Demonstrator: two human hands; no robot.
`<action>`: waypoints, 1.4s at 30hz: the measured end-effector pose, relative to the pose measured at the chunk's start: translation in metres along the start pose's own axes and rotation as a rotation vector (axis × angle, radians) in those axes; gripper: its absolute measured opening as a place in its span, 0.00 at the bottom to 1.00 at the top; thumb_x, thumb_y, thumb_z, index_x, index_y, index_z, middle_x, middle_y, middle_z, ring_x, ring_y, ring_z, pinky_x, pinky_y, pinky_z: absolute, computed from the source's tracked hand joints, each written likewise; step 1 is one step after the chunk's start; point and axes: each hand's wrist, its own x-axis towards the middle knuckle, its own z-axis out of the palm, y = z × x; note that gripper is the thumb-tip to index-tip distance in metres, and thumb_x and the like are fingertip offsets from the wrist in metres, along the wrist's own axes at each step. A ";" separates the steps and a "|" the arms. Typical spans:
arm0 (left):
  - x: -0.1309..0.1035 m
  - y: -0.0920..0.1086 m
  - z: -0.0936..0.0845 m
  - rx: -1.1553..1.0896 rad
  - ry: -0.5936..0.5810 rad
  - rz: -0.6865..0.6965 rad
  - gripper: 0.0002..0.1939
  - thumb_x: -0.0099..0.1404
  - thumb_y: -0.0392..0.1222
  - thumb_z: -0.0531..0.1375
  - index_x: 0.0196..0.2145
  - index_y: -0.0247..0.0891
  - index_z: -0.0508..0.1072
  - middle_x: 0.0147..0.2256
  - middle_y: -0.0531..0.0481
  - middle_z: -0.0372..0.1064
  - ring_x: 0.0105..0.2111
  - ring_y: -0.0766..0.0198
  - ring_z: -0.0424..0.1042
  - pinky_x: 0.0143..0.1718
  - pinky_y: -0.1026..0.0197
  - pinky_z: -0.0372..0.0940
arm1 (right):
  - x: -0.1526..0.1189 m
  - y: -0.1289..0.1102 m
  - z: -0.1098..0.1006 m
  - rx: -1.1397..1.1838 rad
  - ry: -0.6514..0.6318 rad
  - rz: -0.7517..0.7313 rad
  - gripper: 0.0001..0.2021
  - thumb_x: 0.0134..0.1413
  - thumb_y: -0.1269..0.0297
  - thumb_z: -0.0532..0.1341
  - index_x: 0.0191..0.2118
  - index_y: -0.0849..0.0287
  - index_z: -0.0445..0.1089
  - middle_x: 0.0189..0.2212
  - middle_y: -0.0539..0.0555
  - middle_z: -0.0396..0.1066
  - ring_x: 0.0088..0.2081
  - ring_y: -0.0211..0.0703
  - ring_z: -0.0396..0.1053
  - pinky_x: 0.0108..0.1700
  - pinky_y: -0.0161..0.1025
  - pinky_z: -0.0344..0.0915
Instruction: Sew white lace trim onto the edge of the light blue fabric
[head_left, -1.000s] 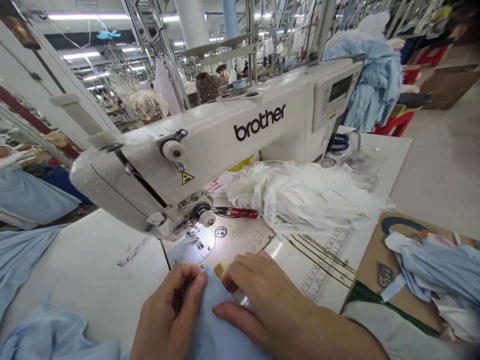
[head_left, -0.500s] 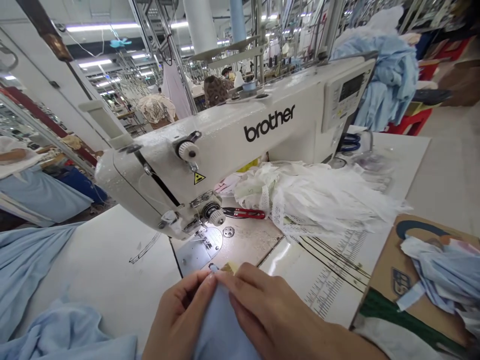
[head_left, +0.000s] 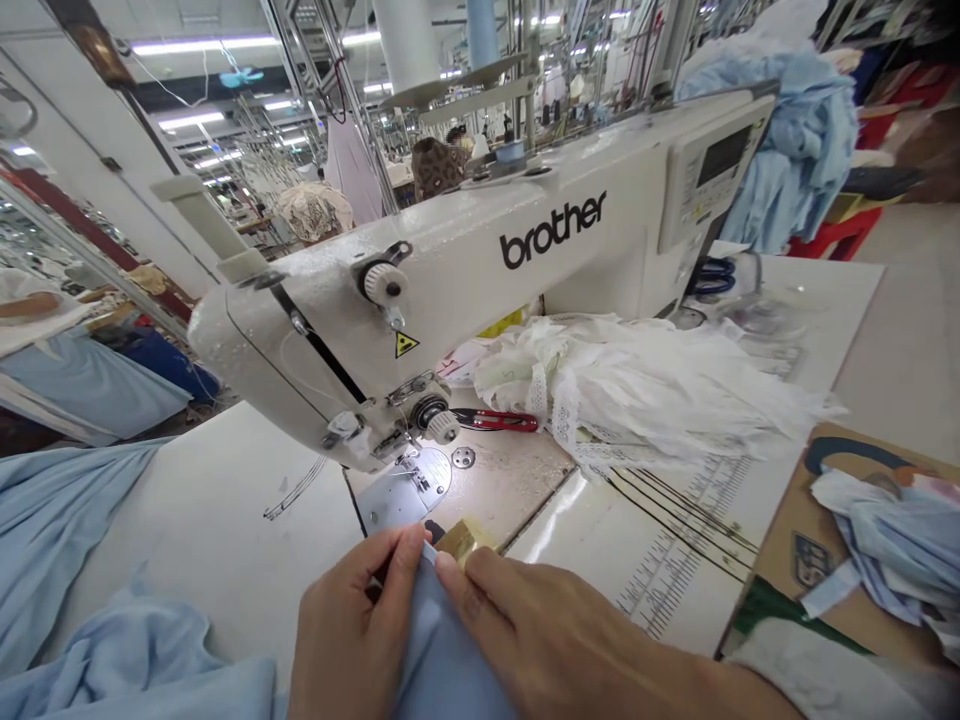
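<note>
Pale blue thin cotton fabric piece (head_left: 442, 650) lies on counter just before white Brother sewing machine (head_left: 450, 290). Left hand (head_left: 352, 630) and right hand (head_left: 555, 640) pinch its front corner. Looks soft, light, limp, likely slippery; best held near edge, fingertips close together.

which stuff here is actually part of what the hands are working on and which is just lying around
In use:
- left hand and right hand, pinching the light blue fabric
- sewing machine
- needle plate

Lying about:
- red-handled snips
- white lace pile
- blue scissors
- cardboard box of scraps
</note>
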 end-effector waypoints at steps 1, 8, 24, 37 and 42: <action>0.002 -0.001 0.001 0.085 0.053 0.071 0.20 0.61 0.62 0.57 0.32 0.43 0.78 0.32 0.53 0.75 0.32 0.61 0.72 0.34 0.63 0.65 | 0.001 0.001 0.002 -0.030 0.024 -0.035 0.15 0.62 0.80 0.48 0.48 0.79 0.66 0.28 0.57 0.70 0.23 0.44 0.69 0.18 0.39 0.64; 0.027 -0.013 -0.001 0.333 0.161 0.281 0.14 0.62 0.57 0.57 0.31 0.48 0.76 0.31 0.56 0.74 0.30 0.64 0.72 0.32 0.62 0.65 | 0.015 0.012 -0.011 -0.230 -0.185 -0.172 0.15 0.46 0.82 0.54 0.41 0.73 0.70 0.27 0.57 0.68 0.23 0.44 0.64 0.19 0.39 0.57; 0.015 -0.039 -0.015 0.812 0.191 1.029 0.18 0.64 0.32 0.57 0.52 0.34 0.68 0.49 0.45 0.72 0.46 0.60 0.67 0.49 0.60 0.65 | 0.011 0.017 0.018 -0.231 0.017 -0.111 0.12 0.54 0.79 0.53 0.43 0.72 0.68 0.24 0.54 0.66 0.19 0.40 0.59 0.17 0.41 0.44; 0.024 -0.039 -0.018 0.807 0.199 1.102 0.18 0.64 0.34 0.57 0.52 0.34 0.68 0.50 0.44 0.74 0.51 0.61 0.67 0.53 0.61 0.60 | 0.018 0.020 0.018 -0.271 0.041 -0.097 0.14 0.50 0.80 0.54 0.44 0.72 0.67 0.21 0.52 0.64 0.18 0.41 0.57 0.17 0.40 0.45; 0.027 -0.046 -0.015 0.783 0.208 1.065 0.18 0.65 0.36 0.57 0.53 0.36 0.68 0.49 0.47 0.75 0.50 0.62 0.69 0.52 0.60 0.60 | 0.021 0.021 0.022 -0.242 0.025 -0.093 0.09 0.53 0.78 0.54 0.39 0.68 0.68 0.20 0.51 0.64 0.16 0.40 0.55 0.15 0.39 0.44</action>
